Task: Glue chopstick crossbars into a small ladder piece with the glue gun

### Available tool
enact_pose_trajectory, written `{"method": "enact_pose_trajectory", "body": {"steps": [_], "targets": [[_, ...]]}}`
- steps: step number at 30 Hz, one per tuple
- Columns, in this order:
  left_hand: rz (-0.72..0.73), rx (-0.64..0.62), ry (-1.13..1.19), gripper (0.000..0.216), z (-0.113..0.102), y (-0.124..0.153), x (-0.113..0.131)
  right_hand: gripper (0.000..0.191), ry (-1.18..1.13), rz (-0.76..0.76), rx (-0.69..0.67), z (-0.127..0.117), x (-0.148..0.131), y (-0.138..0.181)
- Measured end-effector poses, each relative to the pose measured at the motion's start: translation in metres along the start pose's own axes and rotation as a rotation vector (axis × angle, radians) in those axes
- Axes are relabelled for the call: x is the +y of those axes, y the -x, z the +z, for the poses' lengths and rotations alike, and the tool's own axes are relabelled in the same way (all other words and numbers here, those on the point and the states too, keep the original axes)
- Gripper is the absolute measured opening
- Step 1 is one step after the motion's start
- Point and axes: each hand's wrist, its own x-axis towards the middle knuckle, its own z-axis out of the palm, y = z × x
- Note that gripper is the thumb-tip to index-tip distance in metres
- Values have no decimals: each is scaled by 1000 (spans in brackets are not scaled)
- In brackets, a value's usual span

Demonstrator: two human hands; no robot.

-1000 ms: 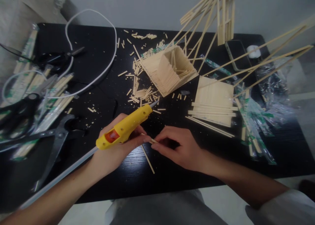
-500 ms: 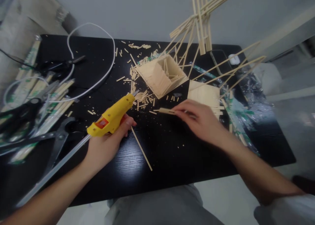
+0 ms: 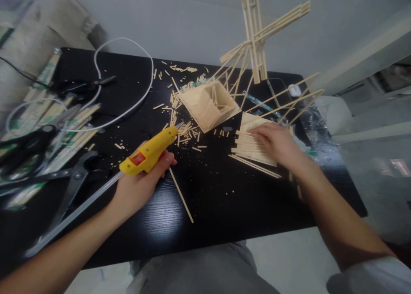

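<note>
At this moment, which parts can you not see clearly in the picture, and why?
In the head view:
Left hand: fingers mostly hidden by the glue gun.
Panel: partly covered by the right hand.
Cross: top cut off by the top edge.
Scissors: handles cut off by the left edge.
Wrappers: print too blurred.

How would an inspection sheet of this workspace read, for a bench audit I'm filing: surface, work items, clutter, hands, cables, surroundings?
Surface: black table, wood crumbs scattered on it.
Work items: yellow glue gun; thin stick; flat stick panel; wooden stick structure behind.
Clutter: short cut pieces by the structure; scissors and wrapped sticks at left; clear wrappers at right.
Hands: left hand holds the glue gun, the thin stick projecting by its fingers; right hand is at the panel, grip hidden.
Cables: white cable looped at far left.
Surroundings: grey wall, pale floor.
</note>
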Motion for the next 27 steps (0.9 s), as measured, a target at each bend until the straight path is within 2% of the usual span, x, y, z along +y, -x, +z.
{"method": "enact_pose_trajectory", "body": {"steps": [4,8,12,16,21,27], "targets": [[-7,-7,21,33,-1,1,-2,32,26,13,53,2,-2,3],[5,22,93,31,-1,0,-2,25,21,14,151,-5,-23,12],[44,27,185,35,0,-3,0,20,-108,-11,4,-16,-46,28],[22,42,229,37,0,-5,5,11,-170,-8,-129,-16,-56,45],[14,69,238,37,-3,-6,10,11,-184,6,-191,-8,-60,53],[49,129,203,37,-7,-10,15,14,-194,-1,-239,-2,-74,49]]}}
